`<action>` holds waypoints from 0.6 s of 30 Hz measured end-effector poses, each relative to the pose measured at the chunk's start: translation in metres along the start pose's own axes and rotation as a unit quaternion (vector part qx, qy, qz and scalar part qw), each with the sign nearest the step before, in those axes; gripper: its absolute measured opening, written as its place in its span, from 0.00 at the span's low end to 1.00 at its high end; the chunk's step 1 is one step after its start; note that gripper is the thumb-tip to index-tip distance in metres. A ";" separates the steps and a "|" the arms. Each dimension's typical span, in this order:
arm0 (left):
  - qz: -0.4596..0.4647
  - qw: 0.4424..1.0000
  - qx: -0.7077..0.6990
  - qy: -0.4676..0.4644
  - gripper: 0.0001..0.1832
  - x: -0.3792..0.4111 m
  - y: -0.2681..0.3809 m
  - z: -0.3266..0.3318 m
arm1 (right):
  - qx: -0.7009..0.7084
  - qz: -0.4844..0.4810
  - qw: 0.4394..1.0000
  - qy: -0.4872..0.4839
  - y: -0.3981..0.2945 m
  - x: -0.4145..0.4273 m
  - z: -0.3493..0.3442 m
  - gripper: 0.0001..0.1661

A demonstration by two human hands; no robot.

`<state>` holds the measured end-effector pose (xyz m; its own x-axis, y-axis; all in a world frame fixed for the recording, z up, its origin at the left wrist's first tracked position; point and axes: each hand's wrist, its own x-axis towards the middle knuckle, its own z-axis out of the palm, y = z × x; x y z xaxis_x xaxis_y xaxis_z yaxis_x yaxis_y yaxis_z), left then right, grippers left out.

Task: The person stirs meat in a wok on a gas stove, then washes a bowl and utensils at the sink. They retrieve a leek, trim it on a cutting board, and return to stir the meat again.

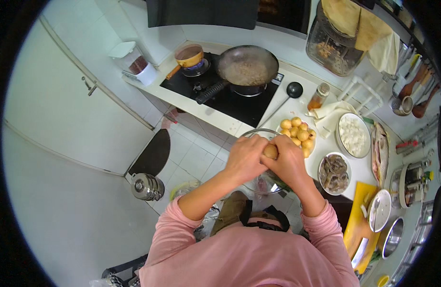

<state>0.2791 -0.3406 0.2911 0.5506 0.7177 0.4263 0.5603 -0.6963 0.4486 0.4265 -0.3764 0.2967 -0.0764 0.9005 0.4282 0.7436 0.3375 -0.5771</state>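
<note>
Both of my hands are together near the middle of the view, gripping one round golden-brown fried ball [270, 151]. My left hand [246, 158] holds it from the left, and my right hand [286, 158] has its thumb and fingers curled around the other side. Under the hands is a round clear glass vessel [258, 130], a bowl or a lid; the hands cover much of it. Just beyond my right hand, a plate [314, 146] carries several similar fried balls [302, 135].
A wok [247, 66] of steaming food and a small yellow-handled pot [189, 55] over a lit flame stand on the gas hob. Along the counter lie a black ladle [294, 89], bowls of white cubes [353, 136] and shrimp [335, 173], a fish [380, 154], and a knife [360, 252] on a yellow board [363, 201].
</note>
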 end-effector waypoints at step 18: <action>-0.232 0.961 0.081 0.128 0.22 0.201 -0.516 -0.172 | 0.152 0.020 0.986 -0.070 -0.036 0.176 0.135 0.20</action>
<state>-0.0054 0.1638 0.2802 0.0597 0.9147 0.3997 0.8090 -0.2789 0.5174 0.2967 -0.1929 0.2985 -0.1579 0.9367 0.3125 0.5162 0.3481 -0.7825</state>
